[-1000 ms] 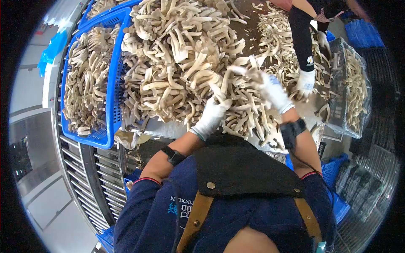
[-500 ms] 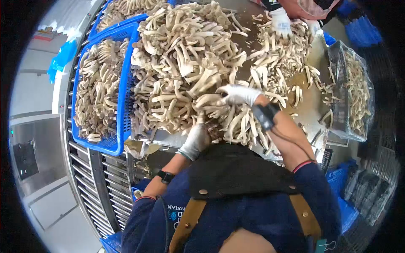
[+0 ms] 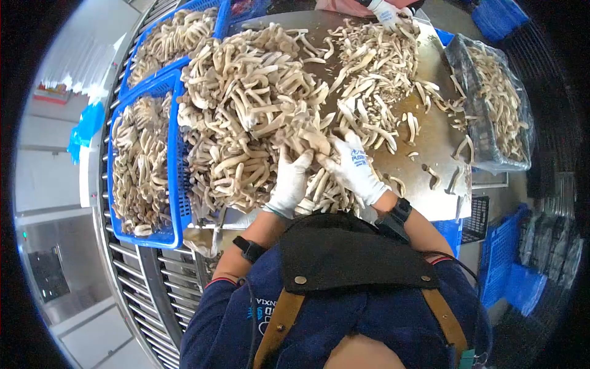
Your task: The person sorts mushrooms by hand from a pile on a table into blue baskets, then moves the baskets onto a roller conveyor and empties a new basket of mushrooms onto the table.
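Note:
A big heap of long, pale-stemmed mushrooms (image 3: 246, 101) lies on the metal table in front of me. At its near edge my left hand (image 3: 290, 183), in a white glove, has its fingers around mushrooms on top of the heap. Beside it my right hand (image 3: 355, 167), also gloved in white with blue print, grips the same small bunch of mushrooms (image 3: 312, 141) from the right. The fingertips of both hands are partly hidden among the stems. More mushrooms lie below and between the two hands.
Two blue baskets (image 3: 178, 203) full of mushrooms stand at the left on a roller conveyor (image 3: 144, 280). A lined crate (image 3: 491, 161) of mushrooms is at the right. Across the metal table (image 3: 424, 184), a co-worker's gloved hand (image 3: 387, 13) touches a smaller mushroom pile (image 3: 378, 61).
My right hand has come down and turned, and now meets the left at the bunch. My left hand has moved up onto the heap. The view has shifted a little.

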### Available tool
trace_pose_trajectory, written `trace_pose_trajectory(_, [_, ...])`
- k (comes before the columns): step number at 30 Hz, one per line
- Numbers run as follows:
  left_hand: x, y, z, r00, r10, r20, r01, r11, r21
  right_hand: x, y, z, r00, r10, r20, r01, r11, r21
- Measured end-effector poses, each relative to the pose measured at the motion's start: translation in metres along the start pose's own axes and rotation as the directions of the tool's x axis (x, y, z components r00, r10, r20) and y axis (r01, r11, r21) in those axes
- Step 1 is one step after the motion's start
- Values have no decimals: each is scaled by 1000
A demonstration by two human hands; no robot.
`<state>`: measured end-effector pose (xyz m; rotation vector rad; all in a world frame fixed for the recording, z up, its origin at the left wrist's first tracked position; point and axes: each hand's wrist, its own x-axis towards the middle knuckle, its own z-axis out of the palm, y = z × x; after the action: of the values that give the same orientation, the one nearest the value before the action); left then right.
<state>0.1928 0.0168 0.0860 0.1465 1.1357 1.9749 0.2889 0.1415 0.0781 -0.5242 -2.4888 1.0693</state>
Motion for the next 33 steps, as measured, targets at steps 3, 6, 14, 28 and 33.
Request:
trace_pose_trajectory(3, [-7,-9,5,999,18,33,-17,999,-32,-4,-20,-8,985,-53,-162,60,997,39])
trace_pose_trajectory(6, [0,-10,-17,965,-93,246,90,996,23,-14,-29,-4,989,-93,-118,99,994,46])
trace_pose_trajectory(14, [-10,-2,-26,992,-124,28,124,992,20,-16,15,3,950,300,-83,-152,681,717])
trace_pose_trajectory(28, [-6,-26,-56,994,44,98,-85,877,473,-10,15,-66,905,74,418,-101,994,43])
trace_pose_trajectory(33, [5,-42,-74,934,-244,260,89,865,494,-5,2,-9,904,38,426,-156,957,245])
